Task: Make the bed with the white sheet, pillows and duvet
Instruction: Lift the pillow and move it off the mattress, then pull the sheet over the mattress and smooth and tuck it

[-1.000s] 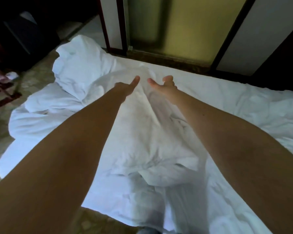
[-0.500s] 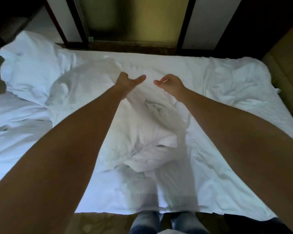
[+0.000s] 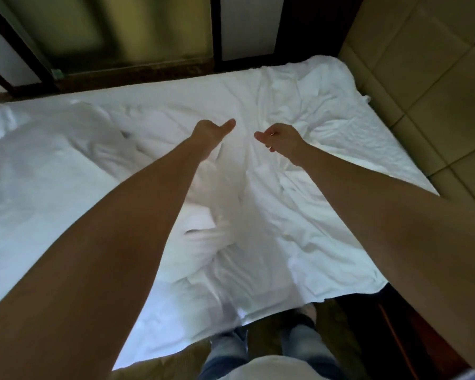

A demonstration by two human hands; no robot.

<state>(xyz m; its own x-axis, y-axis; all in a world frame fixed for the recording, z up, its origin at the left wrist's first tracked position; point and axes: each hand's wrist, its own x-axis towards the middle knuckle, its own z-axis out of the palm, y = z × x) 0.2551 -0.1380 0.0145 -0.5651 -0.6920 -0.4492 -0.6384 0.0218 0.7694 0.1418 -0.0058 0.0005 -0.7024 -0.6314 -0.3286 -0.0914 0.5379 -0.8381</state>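
A crumpled white sheet (image 3: 299, 220) covers the bed from its far edge to the near edge by my legs. Both my arms reach out over the middle of the bed. My left hand (image 3: 210, 131) is curled, thumb pointing right, and my right hand (image 3: 281, 137) is curled, thumb pointing left. Each grips a bunched ridge of the sheet (image 3: 225, 187) that runs from the hands back toward me, blurred by motion. A thicker white duvet (image 3: 47, 165) lies heaped on the bed's left side. No pillow is clearly visible.
Dark-framed glass doors (image 3: 214, 31) stand just beyond the far edge of the bed. A tan padded panel (image 3: 428, 86) borders the bed on the right. My jeans-clad legs (image 3: 302, 349) stand at the near edge, with dark wooden furniture (image 3: 395, 330) to their right.
The view has swung right along the bed. The tented fabric under my hands has dropped lower and flatter, and my hands have moved slightly apart.
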